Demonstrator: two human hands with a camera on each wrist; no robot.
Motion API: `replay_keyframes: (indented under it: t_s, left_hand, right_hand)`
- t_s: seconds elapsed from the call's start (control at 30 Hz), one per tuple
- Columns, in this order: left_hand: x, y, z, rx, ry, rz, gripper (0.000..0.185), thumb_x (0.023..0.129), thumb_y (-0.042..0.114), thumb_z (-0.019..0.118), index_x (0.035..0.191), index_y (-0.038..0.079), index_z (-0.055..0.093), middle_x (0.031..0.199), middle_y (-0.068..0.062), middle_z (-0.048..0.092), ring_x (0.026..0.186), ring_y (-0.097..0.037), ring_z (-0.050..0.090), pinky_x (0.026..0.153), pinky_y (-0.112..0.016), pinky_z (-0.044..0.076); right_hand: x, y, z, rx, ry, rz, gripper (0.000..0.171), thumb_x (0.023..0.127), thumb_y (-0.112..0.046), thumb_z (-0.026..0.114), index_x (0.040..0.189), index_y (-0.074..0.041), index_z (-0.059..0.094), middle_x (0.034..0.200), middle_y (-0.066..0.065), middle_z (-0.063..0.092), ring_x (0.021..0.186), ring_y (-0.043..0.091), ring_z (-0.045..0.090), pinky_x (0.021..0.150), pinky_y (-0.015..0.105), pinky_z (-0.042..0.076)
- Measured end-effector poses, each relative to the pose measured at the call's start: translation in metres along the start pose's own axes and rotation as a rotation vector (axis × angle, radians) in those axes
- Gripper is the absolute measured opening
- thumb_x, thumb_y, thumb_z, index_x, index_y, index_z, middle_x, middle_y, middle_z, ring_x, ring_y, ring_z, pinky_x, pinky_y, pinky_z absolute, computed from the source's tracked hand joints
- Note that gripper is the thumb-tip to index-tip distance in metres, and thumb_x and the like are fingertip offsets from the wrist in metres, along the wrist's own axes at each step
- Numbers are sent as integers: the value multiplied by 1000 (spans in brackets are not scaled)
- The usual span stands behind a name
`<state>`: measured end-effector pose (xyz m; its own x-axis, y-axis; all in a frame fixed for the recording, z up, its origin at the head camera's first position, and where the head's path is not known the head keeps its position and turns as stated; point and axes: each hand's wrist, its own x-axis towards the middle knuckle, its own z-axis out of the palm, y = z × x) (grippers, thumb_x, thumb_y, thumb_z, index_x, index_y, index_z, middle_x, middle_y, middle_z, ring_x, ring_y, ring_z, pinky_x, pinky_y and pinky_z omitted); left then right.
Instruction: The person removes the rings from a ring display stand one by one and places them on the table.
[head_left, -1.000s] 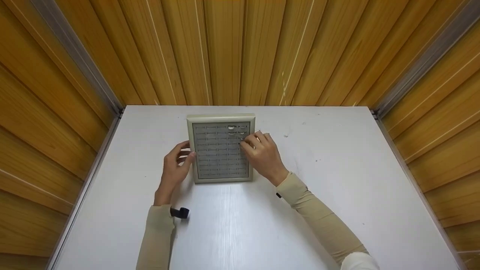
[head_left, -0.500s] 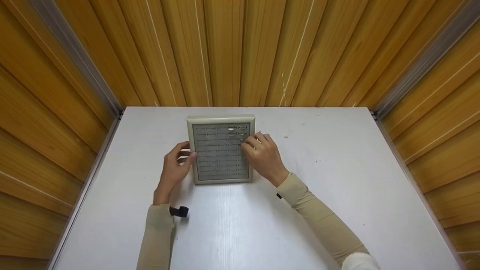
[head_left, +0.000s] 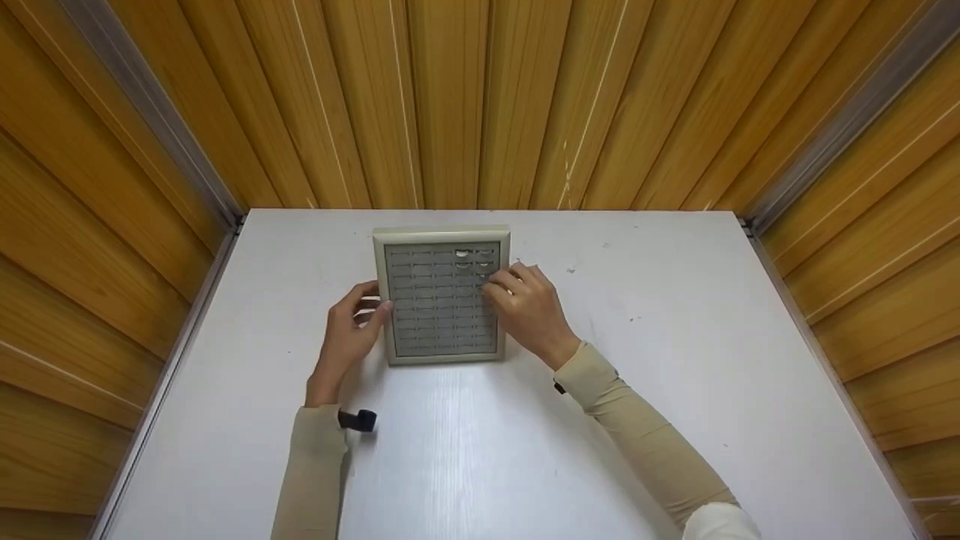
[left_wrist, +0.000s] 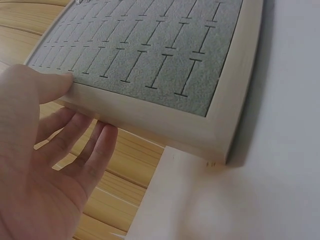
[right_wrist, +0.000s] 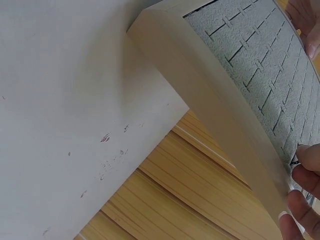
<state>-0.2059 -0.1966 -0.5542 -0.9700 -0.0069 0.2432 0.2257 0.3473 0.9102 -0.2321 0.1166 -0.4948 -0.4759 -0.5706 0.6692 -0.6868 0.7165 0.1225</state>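
Observation:
A ring display board point(head_left: 442, 322) with slotted grey felt and a cream frame stands tilted on the white table. My left hand point(head_left: 351, 330) grips its left side, the thumb on the frame's front and the other fingers behind, as the left wrist view point(left_wrist: 55, 145) shows. Several shiny rings point(head_left: 463, 254) sit in slots at the upper right. At the right-hand column, just below them, my right hand point(head_left: 527, 307) pinches a small dark curved piece, apparently a ring point(right_wrist: 294, 162), between thumb and index finger right at a slot. Other right fingers lie by the frame's edge. The hand hides most of that ring.
The white table point(head_left: 660, 390) bears small scuffs point(head_left: 571, 270) right of the board. Wood-slat walls point(head_left: 450, 105) rise behind it and at both sides, with grey metal strips at the corners. A black strap camera point(head_left: 360, 421) sits on the left wrist.

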Motion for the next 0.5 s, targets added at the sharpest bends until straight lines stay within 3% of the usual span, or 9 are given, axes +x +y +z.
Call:
replay_keyframes:
  t_s: [0.1, 0.5]
  left_hand:
    - [0, 1, 0, -2, -2, -2, 39, 106, 23, 70, 144, 12, 63, 134, -10, 69, 119, -27, 70, 104, -42, 61]
    - [0, 1, -1, -3, -2, 10, 38, 106, 23, 70, 142, 11, 64, 134, -10, 69, 117, -27, 70, 102, -43, 62]
  right_hand:
    - [0, 0, -1, 8, 2, 5, 7, 96, -3, 78, 96, -8, 82, 97, 4, 78, 88, 23, 71, 71, 37, 62]
    - [-4, 2, -3, 65, 35, -3, 8, 98, -4, 75, 95, -7, 82, 98, 4, 79, 87, 23, 73, 69, 36, 63]
